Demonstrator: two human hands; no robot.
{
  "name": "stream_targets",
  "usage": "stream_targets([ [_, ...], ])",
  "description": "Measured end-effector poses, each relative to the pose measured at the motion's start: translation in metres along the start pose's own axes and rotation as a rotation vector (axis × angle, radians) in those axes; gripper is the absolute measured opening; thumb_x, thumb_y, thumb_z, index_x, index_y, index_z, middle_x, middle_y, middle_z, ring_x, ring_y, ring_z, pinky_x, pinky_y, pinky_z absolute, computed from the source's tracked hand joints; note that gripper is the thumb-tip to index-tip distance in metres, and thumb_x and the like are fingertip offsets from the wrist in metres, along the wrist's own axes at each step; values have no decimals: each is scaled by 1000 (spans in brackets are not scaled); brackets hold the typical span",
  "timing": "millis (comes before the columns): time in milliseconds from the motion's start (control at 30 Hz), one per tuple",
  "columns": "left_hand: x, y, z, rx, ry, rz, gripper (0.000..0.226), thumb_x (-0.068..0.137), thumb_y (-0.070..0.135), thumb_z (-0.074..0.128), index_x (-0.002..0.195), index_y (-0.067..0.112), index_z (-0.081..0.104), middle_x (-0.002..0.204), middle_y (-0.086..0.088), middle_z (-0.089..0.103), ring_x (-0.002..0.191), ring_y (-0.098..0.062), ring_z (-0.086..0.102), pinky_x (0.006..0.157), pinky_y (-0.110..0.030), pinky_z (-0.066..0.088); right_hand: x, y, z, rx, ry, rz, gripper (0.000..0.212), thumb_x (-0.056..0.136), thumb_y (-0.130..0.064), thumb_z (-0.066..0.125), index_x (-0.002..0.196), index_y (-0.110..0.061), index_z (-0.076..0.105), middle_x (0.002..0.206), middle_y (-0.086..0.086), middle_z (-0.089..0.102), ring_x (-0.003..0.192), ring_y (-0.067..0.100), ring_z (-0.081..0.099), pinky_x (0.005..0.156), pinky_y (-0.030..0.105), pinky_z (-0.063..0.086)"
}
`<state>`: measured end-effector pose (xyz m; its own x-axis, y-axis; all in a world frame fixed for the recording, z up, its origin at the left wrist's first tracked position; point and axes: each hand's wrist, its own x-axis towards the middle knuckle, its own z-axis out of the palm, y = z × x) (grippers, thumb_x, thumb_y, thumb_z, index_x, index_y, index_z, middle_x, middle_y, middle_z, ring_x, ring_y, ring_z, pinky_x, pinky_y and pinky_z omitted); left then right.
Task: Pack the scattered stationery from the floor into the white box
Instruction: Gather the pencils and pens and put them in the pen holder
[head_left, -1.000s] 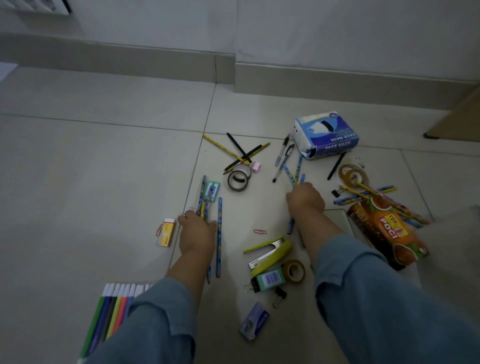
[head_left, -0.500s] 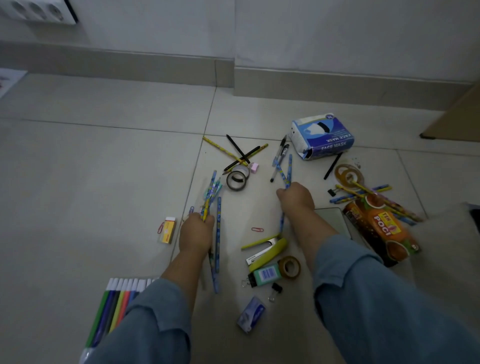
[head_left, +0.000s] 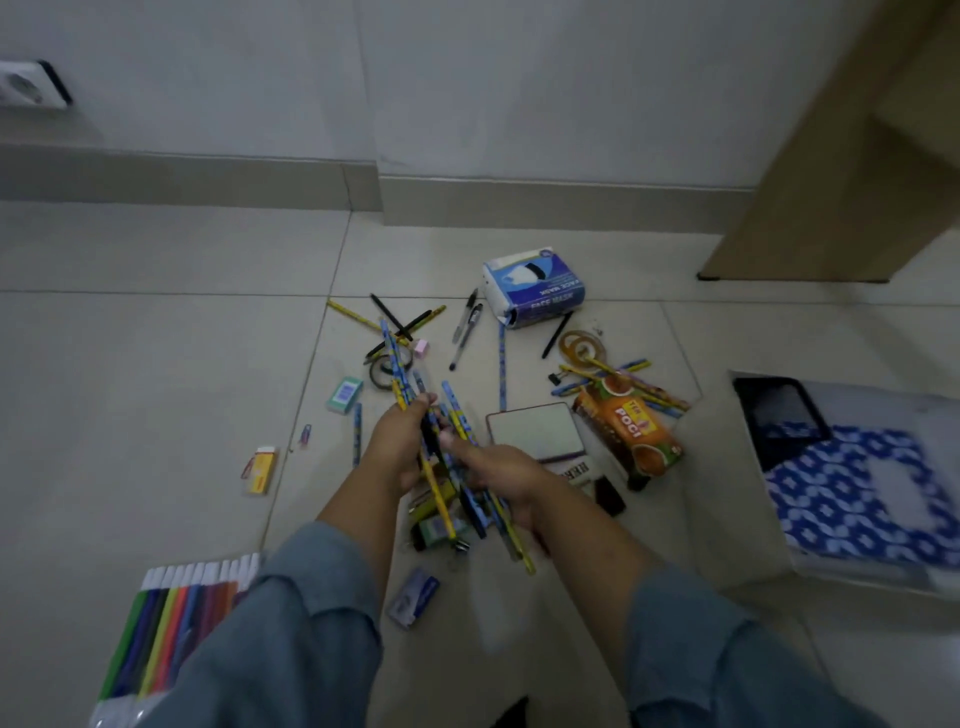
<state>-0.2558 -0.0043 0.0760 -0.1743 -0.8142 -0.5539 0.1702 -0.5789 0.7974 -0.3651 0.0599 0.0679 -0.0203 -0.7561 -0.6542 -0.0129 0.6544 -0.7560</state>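
I had both hands closed on one bundle of pencils (head_left: 441, 467), left hand (head_left: 397, 447) and right hand (head_left: 501, 480) together above the floor (head_left: 156, 364). Gathering step, I judged; next, carry it right to the white box (head_left: 857, 566).

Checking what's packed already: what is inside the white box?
Inside the white box lie a blue-and-white patterned item and a dark tray-like item. Whatever lies beneath them is covered.
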Motion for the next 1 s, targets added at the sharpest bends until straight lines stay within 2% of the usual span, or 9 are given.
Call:
stream_targets([
  [100, -11, -7, 23, -44, -43, 12, 26, 100, 21, 39, 81, 10, 53, 70, -5, 54, 61, -16, 55, 47, -21, 53, -17, 4, -29, -78, -47, 16, 35, 80, -50, 66, 89, -17, 66, 90, -3, 66, 74, 1, 67, 62, 9, 53],
  [200, -19, -9, 50, -13, -62, 36, 32, 100, 23, 39, 75, 9, 53, 72, -7, 56, 66, -19, 56, 55, -27, 55, -29, 1, -52, -48, -52, 38, 48, 71, -54, 72, 101, -17, 67, 102, 3, 65, 89, 17, 63, 78, 33, 52],
  [367, -28, -3, 95, 112, 12, 78, 40, 99, 31, 40, 131, 6, 45, 125, -8, 53, 117, -29, 52, 101, -48, 45, -43, -9, -74, -29, -38, 79, 86, 70, -60, 69, 136, -10, 46, 143, 11, 45, 132, 32, 41, 112, 53, 30],
  [500, -33, -3, 117, 22, -54, 53, 32, 99, 28, 40, 118, 5, 51, 127, -16, 56, 112, -32, 57, 93, -46, 50, -52, -13, -92, 32, -38, 9, 74, 81, -51, 64, 139, -11, 42, 148, 12, 40, 137, 33, 36, 114, 53, 28],
  [567, -36, -3, 122, -77, -86, 30, 30, 100, 25, 38, 117, 5, 52, 123, -17, 59, 106, -30, 59, 84, -43, 52, -54, -12, -103, 54, -22, -2, 68, 83, -45, 63, 136, -6, 46, 138, 13, 51, 127, 31, 48, 110, 50, 37],
  [700, -34, -7, 119, -1, -80, 61, 29, 101, 24, 36, 113, 6, 55, 103, -11, 65, 90, -27, 63, 81, -40, 54, -55, -8, -112, 101, -120, -61, 25, 94, -28, 55, 90, -5, 64, 72, 3, 67, 62, 16, 62, 64, 29, 57],
  [800, -37, -10, 114, 41, -144, 75, 23, 100, 17, 37, 107, 7, 57, 98, -7, 63, 80, -18, 63, 64, -26, 56, -55, -6, -110, 194, -58, -114, 16, 95, -21, 53, 91, -8, 62, 68, 2, 58, 57, 16, 52, 55, 24, 50],
  [900, -36, -17, 109, 121, -200, 79, 29, 101, 14, 34, 122, 4, 51, 108, -8, 60, 97, -23, 59, 81, -31, 49, -51, -5, -111, 310, 45, -165, 9, 97, -16, 48, 95, -11, 56, 63, -1, 44, 51, 11, 39, 50, 22, 38],
  [1000, -39, -25, 106, 371, -189, 140, 26, 101, 18, 33, 111, 10, 56, 73, -4, 49, 57, -16, 43, 52, -25, 38, -47, -6, -114, 398, 145, -211, 8, 96, -19, 51, 98, -12, 54, 54, -5, 37, 43, 7, 32, 46, 21, 34],
])
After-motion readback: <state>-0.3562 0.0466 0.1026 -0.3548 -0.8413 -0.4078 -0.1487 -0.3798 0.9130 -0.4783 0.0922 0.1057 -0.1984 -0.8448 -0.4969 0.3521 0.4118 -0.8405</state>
